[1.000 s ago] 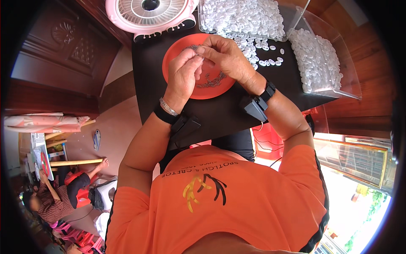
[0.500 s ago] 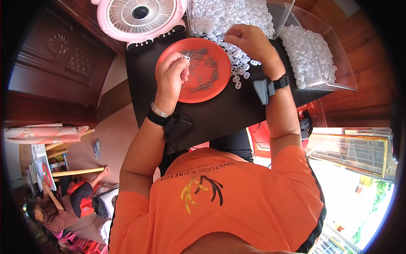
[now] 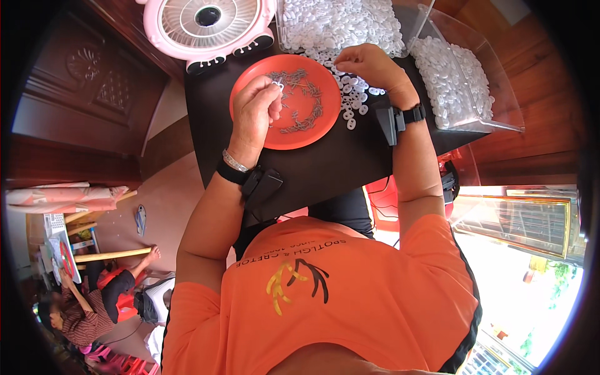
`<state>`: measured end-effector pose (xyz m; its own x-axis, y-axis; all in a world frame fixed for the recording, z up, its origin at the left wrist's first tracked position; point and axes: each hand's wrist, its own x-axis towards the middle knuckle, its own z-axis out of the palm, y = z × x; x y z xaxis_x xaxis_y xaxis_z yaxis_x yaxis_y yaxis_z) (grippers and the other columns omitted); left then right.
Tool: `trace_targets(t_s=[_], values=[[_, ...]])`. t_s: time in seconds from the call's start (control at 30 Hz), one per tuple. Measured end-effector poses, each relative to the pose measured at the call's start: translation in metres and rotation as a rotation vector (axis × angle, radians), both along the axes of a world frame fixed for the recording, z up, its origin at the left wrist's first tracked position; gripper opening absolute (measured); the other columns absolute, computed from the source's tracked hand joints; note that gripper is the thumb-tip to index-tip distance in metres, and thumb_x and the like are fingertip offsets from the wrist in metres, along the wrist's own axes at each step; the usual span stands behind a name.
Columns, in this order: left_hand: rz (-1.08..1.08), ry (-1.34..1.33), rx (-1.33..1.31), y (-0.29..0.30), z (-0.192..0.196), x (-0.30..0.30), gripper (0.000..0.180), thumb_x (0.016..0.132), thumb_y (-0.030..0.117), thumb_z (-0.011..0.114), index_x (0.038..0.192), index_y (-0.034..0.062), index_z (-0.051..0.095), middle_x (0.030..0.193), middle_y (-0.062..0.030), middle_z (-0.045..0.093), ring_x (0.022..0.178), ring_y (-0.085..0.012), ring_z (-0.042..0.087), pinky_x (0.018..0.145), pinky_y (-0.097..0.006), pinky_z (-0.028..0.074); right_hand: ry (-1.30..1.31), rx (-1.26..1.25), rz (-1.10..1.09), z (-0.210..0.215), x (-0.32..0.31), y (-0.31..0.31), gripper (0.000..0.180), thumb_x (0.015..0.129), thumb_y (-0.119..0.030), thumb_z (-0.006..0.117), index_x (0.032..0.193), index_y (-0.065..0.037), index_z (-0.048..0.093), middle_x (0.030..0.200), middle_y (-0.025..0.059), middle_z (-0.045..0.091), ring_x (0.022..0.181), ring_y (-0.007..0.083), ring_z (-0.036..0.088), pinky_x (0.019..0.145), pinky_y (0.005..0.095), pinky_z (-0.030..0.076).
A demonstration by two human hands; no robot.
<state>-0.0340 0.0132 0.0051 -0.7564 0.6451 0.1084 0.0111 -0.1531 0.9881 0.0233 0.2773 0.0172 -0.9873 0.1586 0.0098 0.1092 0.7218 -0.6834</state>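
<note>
My left hand [image 3: 255, 112] is closed over the left part of a red plate [image 3: 330, 103]. Between its thumb and fingertips is pinched a small white plastic piece [image 3: 277, 85]. Short grey metal pins [image 3: 306, 119] lie in a rough ring on the plate. My right hand [image 3: 378, 67] hovers at the plate's far right, its fingers drawn together above loose white oval pieces with two holes [image 3: 351, 112]. Whatever its fingertips hold, if anything, is too small to make out.
A large heap of white pieces [image 3: 340, 25] fills a clear container at the back. Another clear bin [image 3: 453, 84] of them stands right. A pink fan [image 3: 209, 25] sits at the back left of the dark table [image 3: 312, 172]. Another person [image 3: 94, 312] is seated at far left.
My right hand has come slightly nearer to me, and its fingers have drawn closer together. My left hand keeps its pinch on the white piece in nearly the same place.
</note>
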Motion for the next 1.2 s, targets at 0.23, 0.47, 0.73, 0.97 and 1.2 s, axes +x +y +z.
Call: trace_targets(t_s=[0.23,0.47,0.73,0.97,1.2], values=[[-0.006,-0.046,-0.045,0.002,0.003,0.005,0.020,0.089,0.020,0.048,0.073,0.0075,0.052,0.062,0.0006,0.052,0.054,-0.0055,0.047,0.049,-0.018,0.033,0.115,-0.593,0.164,0.008,-0.004,-0.038,0.019,0.086,-0.011,0.061,0.103,-0.003,0.064,0.085,0.0001,0.065,0.074,0.0063,0.057,0.070,0.0207,0.047],[-0.067,-0.072,0.019,0.003,0.005,0.005,0.018,0.089,0.019,0.047,0.075,0.0071,0.052,0.068,-0.0008,0.056,0.057,-0.0065,0.050,0.052,-0.018,0.036,0.118,-0.763,0.283,0.008,-0.002,-0.056,0.021,0.084,-0.005,0.060,0.105,-0.001,0.062,0.090,0.0028,0.065,0.074,0.0074,0.059,0.071,0.0216,0.049],[-0.033,-0.048,-0.029,0.003,0.002,0.004,0.019,0.088,0.020,0.048,0.074,0.0074,0.052,0.064,0.0005,0.054,0.055,-0.0056,0.047,0.051,-0.019,0.034,0.123,-0.803,0.242,0.014,0.000,-0.068,0.018,0.087,-0.006,0.059,0.104,-0.001,0.062,0.085,0.0006,0.063,0.071,0.0059,0.055,0.071,0.0203,0.047],[-0.010,-0.026,-0.053,0.004,0.002,0.006,0.021,0.088,0.020,0.049,0.071,0.0083,0.052,0.060,0.0019,0.051,0.052,-0.0044,0.044,0.048,-0.018,0.031,0.151,-0.782,0.288,0.006,-0.004,-0.072,0.019,0.083,-0.005,0.062,0.101,0.001,0.063,0.081,0.0010,0.063,0.066,0.0057,0.056,0.060,0.0201,0.046],[-0.006,-0.030,-0.076,0.005,0.002,0.006,0.021,0.087,0.020,0.049,0.069,0.0082,0.052,0.059,0.0022,0.050,0.051,-0.0044,0.043,0.047,-0.018,0.030,0.170,-0.781,0.287,0.004,-0.004,-0.072,0.018,0.083,-0.006,0.063,0.099,0.001,0.064,0.078,0.0008,0.063,0.064,0.0054,0.055,0.059,0.0202,0.045]])
